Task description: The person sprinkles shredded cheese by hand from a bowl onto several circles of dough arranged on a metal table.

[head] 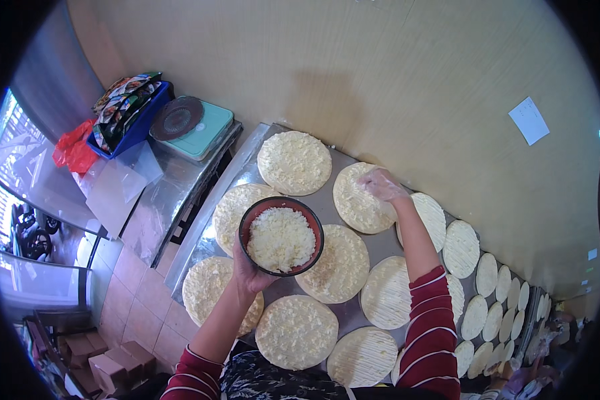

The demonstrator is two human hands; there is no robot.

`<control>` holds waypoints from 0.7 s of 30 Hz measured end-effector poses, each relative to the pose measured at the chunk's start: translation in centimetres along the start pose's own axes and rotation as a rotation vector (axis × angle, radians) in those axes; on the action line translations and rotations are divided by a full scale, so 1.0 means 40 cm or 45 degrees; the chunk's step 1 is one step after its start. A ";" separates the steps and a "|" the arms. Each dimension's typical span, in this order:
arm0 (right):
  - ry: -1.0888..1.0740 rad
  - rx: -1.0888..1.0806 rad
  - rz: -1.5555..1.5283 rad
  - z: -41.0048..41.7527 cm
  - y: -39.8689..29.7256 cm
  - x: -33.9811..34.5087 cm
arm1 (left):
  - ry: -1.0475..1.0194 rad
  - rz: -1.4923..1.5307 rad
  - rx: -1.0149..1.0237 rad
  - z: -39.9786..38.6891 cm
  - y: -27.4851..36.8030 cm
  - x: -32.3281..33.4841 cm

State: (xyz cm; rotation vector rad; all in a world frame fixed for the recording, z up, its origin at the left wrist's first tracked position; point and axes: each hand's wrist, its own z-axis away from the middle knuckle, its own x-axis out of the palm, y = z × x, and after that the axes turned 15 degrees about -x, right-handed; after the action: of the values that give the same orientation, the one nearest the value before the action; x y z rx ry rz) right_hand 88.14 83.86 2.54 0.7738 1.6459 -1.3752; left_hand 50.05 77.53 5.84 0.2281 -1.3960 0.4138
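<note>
My left hand (pixel 250 267) holds a round bowl (pixel 321 240), dark-rimmed and reddish inside, filled with crumbly grated white cheese (pixel 282 240). Under and around it lie several flat round dough bases on a grey table (pixel 330 210). My right hand (pixel 383 185), in a clear plastic glove, is over the right part of a cheese-topped dough base (pixel 352 205) near the wall; whether its fingers hold any cheese is hidden. Dough bases (pixel 297 330) nearer me and to the left bear white crumbs, while others (pixel 387 292) to the right show ridged, pale lines on top.
A metal side table (pixel 155 215) at left carries a blue bin (pixel 145 120) of packets, a teal box (pixel 207 127) with a dark glass plate, and a red bag (pixel 75 147). Cardboard boxes (pixel 115 370) stand lower left. Behind the table rises a wall (pixel 430 90). Other people's gloved hands (pixel 540 345) are at far right.
</note>
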 end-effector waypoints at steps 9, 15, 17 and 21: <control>0.148 0.278 -0.205 0.021 0.058 -0.016 | 0.039 -0.027 -0.005 -0.009 -0.005 0.004; 0.585 0.323 -0.187 0.051 0.191 -0.045 | 0.039 -0.081 -0.047 -0.036 -0.021 0.001; 0.661 0.272 -0.186 0.045 0.176 -0.049 | 0.050 -0.094 -0.043 -0.049 -0.028 0.000; 0.529 0.456 -0.120 0.032 0.092 -0.075 | 0.081 -0.172 -0.086 -0.079 -0.038 -0.011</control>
State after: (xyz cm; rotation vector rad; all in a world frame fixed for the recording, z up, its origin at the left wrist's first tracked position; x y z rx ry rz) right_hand 92.96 83.52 3.45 1.2728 1.7842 -1.6863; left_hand 53.49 77.33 5.02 0.2502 -1.3214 0.2597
